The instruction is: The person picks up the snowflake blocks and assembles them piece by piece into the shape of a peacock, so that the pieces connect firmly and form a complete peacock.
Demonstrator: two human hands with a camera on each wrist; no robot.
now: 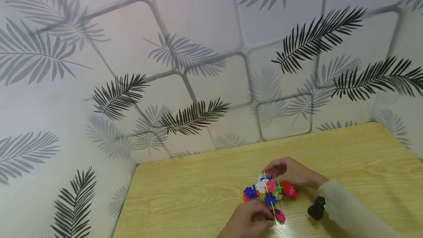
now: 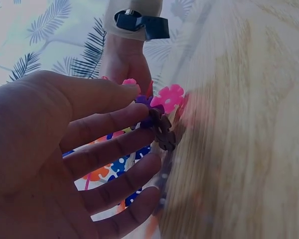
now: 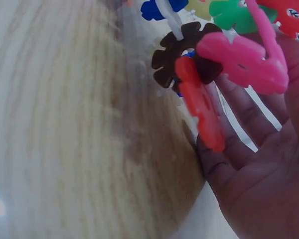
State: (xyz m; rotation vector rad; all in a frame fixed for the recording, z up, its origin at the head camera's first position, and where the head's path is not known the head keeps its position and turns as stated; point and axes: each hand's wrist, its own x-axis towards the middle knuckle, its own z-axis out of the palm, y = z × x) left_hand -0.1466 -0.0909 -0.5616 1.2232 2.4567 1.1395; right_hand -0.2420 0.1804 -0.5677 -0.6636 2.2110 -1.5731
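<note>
Between the hands on the wooden table stands a toy built of interlocking plastic flower discs (image 1: 271, 199), in blue, white, pink, red, green and orange. At its near end, my left hand (image 1: 246, 220) has thumb and index fingertips at a purple disc (image 2: 145, 103) and a brown disc (image 2: 164, 133); the other fingers are spread. My right hand (image 1: 294, 172) arches over the far right side, thumb apart from the fingers. In the right wrist view its extended fingers pass behind a pink disc (image 3: 244, 59) and a red disc (image 3: 202, 109), which partly hide the fingertips.
The pale wood table (image 1: 185, 186) runs back to a wall (image 1: 211, 87) patterned with leaves. A black device (image 1: 317, 208) is worn at the right wrist, close above the table. Another wall (image 1: 36, 120) stands along the left side.
</note>
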